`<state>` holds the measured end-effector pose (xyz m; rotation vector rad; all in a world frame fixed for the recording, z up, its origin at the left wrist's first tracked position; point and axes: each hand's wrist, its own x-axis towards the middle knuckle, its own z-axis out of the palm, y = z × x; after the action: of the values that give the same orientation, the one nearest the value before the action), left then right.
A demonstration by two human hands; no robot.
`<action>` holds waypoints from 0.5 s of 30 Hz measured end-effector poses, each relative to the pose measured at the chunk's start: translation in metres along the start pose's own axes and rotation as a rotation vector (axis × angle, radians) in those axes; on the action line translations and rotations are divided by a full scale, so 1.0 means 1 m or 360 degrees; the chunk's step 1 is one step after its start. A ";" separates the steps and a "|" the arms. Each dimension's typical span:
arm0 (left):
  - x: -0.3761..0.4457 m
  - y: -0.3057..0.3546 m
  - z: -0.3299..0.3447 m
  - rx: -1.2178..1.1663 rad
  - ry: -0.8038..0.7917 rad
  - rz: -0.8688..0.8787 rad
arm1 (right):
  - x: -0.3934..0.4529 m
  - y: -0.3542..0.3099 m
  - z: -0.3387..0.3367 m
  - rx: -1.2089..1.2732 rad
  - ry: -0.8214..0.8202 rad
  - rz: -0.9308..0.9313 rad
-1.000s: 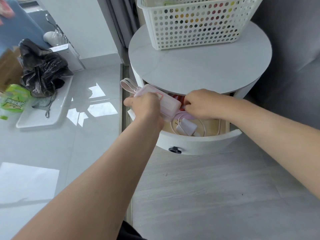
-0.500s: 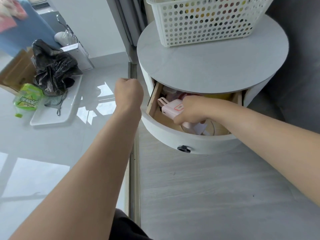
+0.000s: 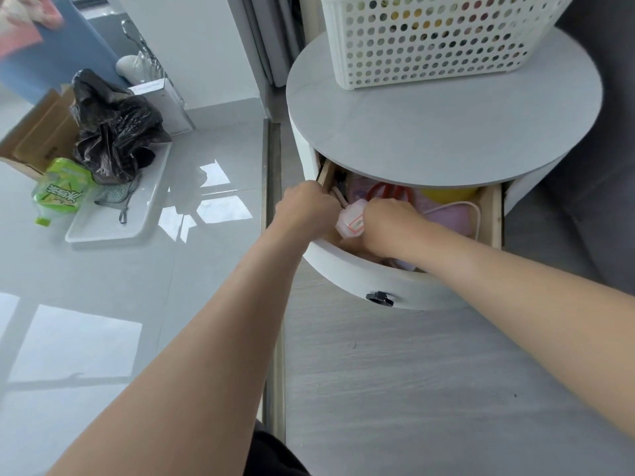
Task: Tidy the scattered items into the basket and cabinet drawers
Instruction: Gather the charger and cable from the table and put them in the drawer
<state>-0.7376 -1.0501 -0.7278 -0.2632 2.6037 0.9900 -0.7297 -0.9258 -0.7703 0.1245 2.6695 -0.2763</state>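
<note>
The round white cabinet's top drawer (image 3: 360,273) stands pulled out. A pale pink case (image 3: 352,219) with a small red-edged label stands tilted at the drawer's left end. My right hand (image 3: 388,225) grips it from the right, fingers curled down into the drawer. My left hand (image 3: 309,207) is a fist at the drawer's left corner, touching the case's left side; its fingertips are hidden. Deeper in the drawer lie red scissors (image 3: 388,191), a yellow thing (image 3: 446,194), a pink pouch (image 3: 450,218) and a white cable (image 3: 476,214). A white perforated basket (image 3: 429,42) sits on the cabinet top.
On the glossy floor to the left, a white tray (image 3: 144,207) carries a black plastic bag (image 3: 113,132). A green packet (image 3: 60,192), a cardboard box (image 3: 34,139) and a small white box (image 3: 165,101) lie around it. A dark sofa (image 3: 604,132) stands right of the cabinet.
The pink case went down into the drawer in my right hand. My left hand let go of it, pulled away to the left, then came back against the case's left side.
</note>
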 end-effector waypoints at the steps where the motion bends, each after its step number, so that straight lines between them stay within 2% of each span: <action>1: 0.001 0.000 0.000 0.0040 -0.0010 -0.0009 | 0.001 0.000 0.000 0.0002 0.0016 0.0025; 5: 0.001 0.001 0.000 0.0100 0.0023 0.0005 | 0.004 0.002 0.007 0.0039 0.0330 -0.0029; 7: -0.001 0.002 0.000 0.0138 0.0042 0.0034 | 0.006 0.003 0.002 0.0130 0.0372 -0.0019; 12: -0.003 0.000 0.001 0.0220 -0.0017 0.0071 | 0.012 0.011 -0.012 0.0518 -0.0010 0.0084; 15: -0.006 -0.002 0.001 0.0319 -0.0041 0.0082 | 0.021 0.016 -0.007 0.1064 -0.0072 0.0217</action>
<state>-0.7317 -1.0509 -0.7276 -0.1325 2.6728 0.7358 -0.7494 -0.9077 -0.7761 0.4933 2.4017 -1.0960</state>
